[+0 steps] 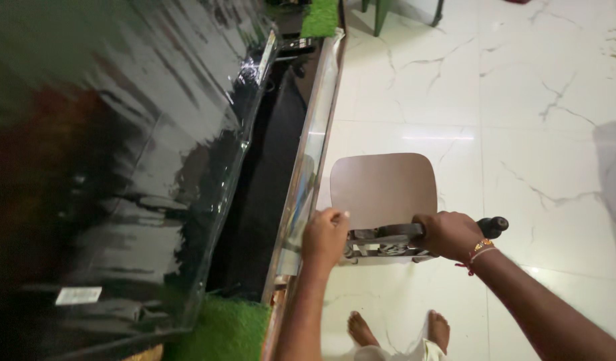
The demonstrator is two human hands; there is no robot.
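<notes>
We see a white marble floor with grey veins on the right. On the left, green artificial turf covers a bench top, near and far, under a glossy black sheet. Bare feet stand near us.

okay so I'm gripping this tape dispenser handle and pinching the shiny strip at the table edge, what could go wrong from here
1. The left hand pinches the shiny strip right beside the tape dispenser; fingers could get nicked by its metal parts.
2. The clear film over the black panel already looks wrinkled; pulling may crease it further.
3. Bare feet stand on glossy marble floor below the tool held by the right hand; dropping it might hurt.
</notes>
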